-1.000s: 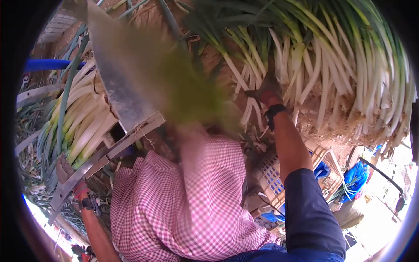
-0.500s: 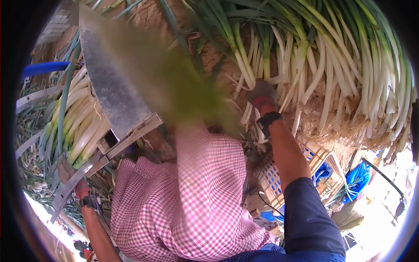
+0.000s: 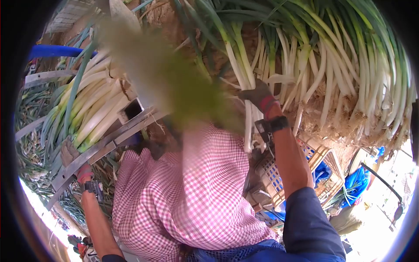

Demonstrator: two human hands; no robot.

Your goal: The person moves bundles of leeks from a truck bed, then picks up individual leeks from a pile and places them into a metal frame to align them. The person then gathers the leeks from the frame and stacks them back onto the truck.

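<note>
My right hand, in a dark glove with a red cuff, is closed around a few long green onions. Their green tops reach up and away, and white ends hang below the fist. My left hand, also gloved, lies at the green part of a bundle of green onions on the left. Its fingers look stretched along the stalks, partly hidden by leaves and the metal bar. That bundle rests by a metal frame with an open square tube end.
A big pile of rooted green onions spreads across the upper right. Below it stand a beige plastic crate and blue plastic. Checkered cloth covers my lap. A blue bar is at the left; a green blur hides the centre.
The large shiny metal sheet over the frame is out of sight, leaving the tube end exposed. My right hand has shifted slightly left, with white stalk ends now showing beneath it.
</note>
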